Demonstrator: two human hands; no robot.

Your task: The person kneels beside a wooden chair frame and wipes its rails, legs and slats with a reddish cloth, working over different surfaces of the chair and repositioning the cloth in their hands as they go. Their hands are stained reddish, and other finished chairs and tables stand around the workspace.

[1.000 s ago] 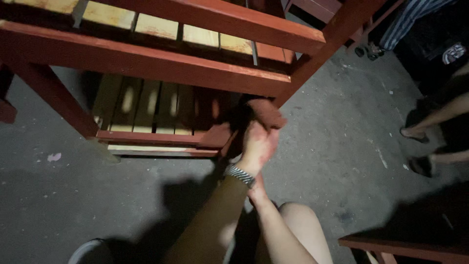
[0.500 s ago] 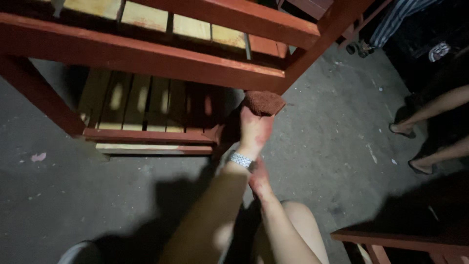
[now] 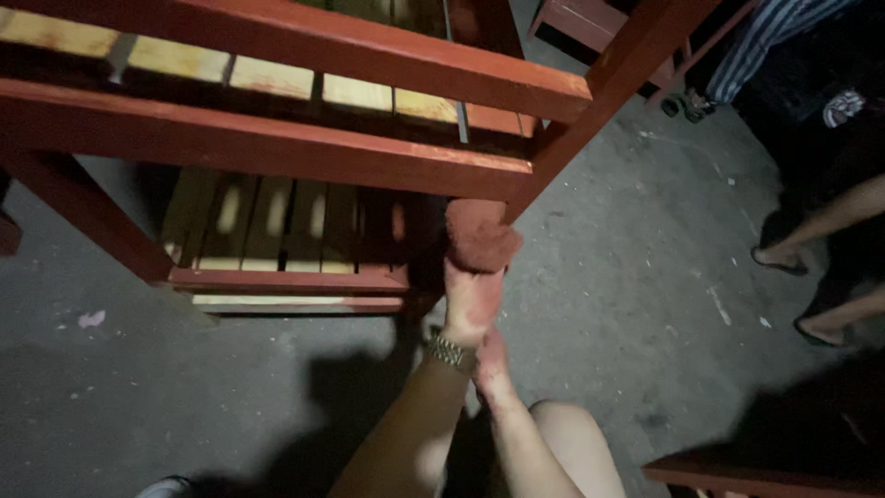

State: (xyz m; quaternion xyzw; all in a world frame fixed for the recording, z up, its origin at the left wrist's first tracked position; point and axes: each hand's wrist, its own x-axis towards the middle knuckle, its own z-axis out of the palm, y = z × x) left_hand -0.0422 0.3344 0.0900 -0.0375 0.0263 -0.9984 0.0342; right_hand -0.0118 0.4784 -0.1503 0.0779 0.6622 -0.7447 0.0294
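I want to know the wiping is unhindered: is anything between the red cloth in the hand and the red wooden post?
Nothing visible. The left hand presses the red cloth against the corner post; the right hand sits behind its wrist.

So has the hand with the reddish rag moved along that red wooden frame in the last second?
Yes. The left hand with the reddish rag has slid up the red wooden post, away from the low slatted shelf and closer to the horizontal rail.

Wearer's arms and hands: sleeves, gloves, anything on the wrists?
Both forearms are bare, no sleeves or gloves in view. The left hand is smeared with red stain, and a metal link watch sits on its wrist. The right hand shows red smears too, mostly tucked behind the left wrist; nothing visible worn on it.
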